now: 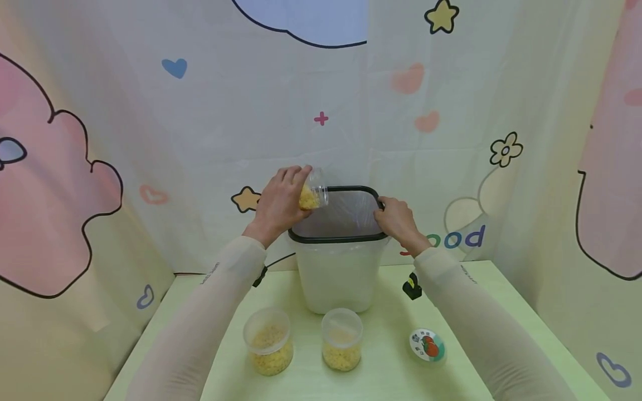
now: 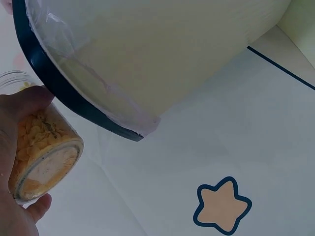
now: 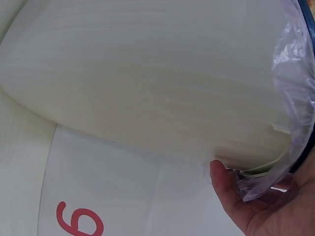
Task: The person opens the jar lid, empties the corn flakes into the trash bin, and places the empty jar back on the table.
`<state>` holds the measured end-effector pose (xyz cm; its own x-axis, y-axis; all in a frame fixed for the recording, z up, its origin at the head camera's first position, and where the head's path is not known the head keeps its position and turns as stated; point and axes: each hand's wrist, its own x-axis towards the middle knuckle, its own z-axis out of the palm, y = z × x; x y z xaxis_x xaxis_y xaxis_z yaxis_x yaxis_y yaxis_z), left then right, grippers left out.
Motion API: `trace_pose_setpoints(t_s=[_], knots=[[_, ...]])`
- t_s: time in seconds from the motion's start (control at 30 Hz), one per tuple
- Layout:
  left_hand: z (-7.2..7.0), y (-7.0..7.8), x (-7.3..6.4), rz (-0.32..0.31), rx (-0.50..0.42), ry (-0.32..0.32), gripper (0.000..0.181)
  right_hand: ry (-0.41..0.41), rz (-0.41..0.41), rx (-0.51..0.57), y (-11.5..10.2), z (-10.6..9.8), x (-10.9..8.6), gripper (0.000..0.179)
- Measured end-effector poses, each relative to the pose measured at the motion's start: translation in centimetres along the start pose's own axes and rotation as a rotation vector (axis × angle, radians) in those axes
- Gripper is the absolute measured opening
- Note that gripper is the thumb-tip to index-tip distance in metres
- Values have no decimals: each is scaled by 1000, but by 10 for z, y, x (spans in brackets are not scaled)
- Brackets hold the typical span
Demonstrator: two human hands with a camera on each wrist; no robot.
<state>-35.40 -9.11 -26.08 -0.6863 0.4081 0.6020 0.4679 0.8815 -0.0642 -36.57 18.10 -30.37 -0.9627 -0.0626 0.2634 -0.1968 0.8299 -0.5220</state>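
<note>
The left hand (image 1: pixel 280 199) grips a tilted jar (image 1: pixel 316 190), not yet emptied, at the bin (image 1: pixel 337 275); the right hand (image 1: pixel 396 219) grips its rim (image 1: pixel 341 240); a wide tub (image 1: pixel 271 351) and narrower tub (image 1: pixel 342 352) stand part-filled.

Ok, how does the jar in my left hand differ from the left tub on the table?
The jar is tilted, its mouth toward the bin; the tub stands upright on the table. The left hand grips the jar, while the tub is untouched. The jar's wall looks clear; the tub's looks cloudier. Both hold yellow bits.
</note>
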Motion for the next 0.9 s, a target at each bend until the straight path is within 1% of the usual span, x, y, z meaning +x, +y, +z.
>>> trace_pose_setpoints(t_s=[0.23, 0.4, 0.57, 0.9], knots=[[3, 2, 1, 34, 30, 5, 88, 0, 5, 8, -1, 0, 0, 54], [4, 3, 1, 44, 37, 1, 87, -2, 10, 9, 0, 0, 0, 54], [4, 3, 2, 58, 50, 2, 86, -5, 4, -3, -1, 0, -1, 54], [1, -1, 1, 103, 113, 17, 85, 3, -1, 1, 0, 1, 0, 54]])
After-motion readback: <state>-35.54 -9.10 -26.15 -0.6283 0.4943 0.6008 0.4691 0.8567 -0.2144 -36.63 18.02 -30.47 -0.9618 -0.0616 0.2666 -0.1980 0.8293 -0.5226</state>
